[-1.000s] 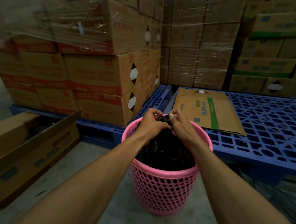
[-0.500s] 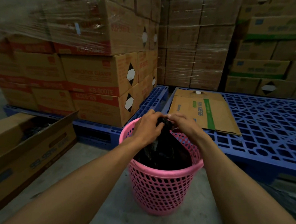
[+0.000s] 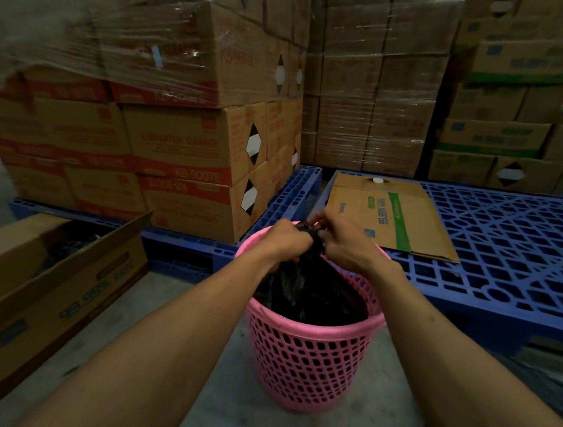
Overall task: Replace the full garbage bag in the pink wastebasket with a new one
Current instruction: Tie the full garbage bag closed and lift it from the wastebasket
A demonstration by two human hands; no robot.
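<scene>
A pink perforated wastebasket stands on the concrete floor in front of me. Inside it sits a black garbage bag, its top gathered into a bunch above the far rim. My left hand and my right hand are both closed on that gathered neck, fingers meeting at its top. The bag's body fills the basket's mouth. No second bag is visible.
An open cardboard box lies on the floor at the left. Blue plastic pallets stand behind the basket, one bearing a flattened carton. Wrapped stacks of cartons rise at the back and left.
Both hands stay on the bag's neck, working it tighter; the bag's top is bunched slightly higher above the rim. My view has shifted a little.
</scene>
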